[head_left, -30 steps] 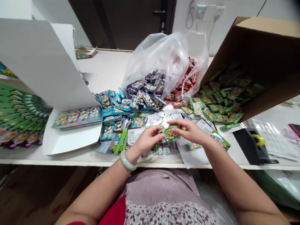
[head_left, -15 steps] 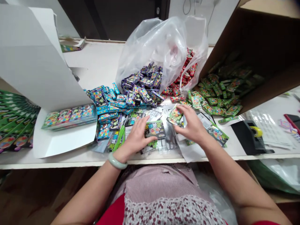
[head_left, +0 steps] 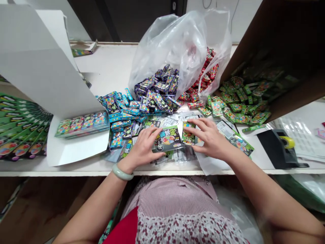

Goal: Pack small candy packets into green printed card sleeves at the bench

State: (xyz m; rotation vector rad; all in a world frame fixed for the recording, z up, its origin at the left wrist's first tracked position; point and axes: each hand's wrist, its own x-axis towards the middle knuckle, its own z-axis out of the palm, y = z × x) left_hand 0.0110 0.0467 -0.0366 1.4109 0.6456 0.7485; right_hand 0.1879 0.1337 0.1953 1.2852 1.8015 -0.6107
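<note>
My left hand, with a pale green bangle at the wrist, is closed on the left end of a black and green printed card. Its fingers lie along the upper edge and the thumb along the lower one. My right hand pinches a small green candy box just right of the card, fingers over its right side. Beneath both hands lie more printed cards and clear plastic sleeves. Small blue boxes are heaped left of the card, purple boxes behind it.
A white carton at left holds a wrapped row of boxes. Red boxes sit in a clear plastic bag. Green boxes spill from a brown carton. A tape dispenser stands at right.
My right hand has lowered the green box and turned it upright beside the card. My left hand, its fingers apart earlier, has closed on the card. The view has shifted slightly.
</note>
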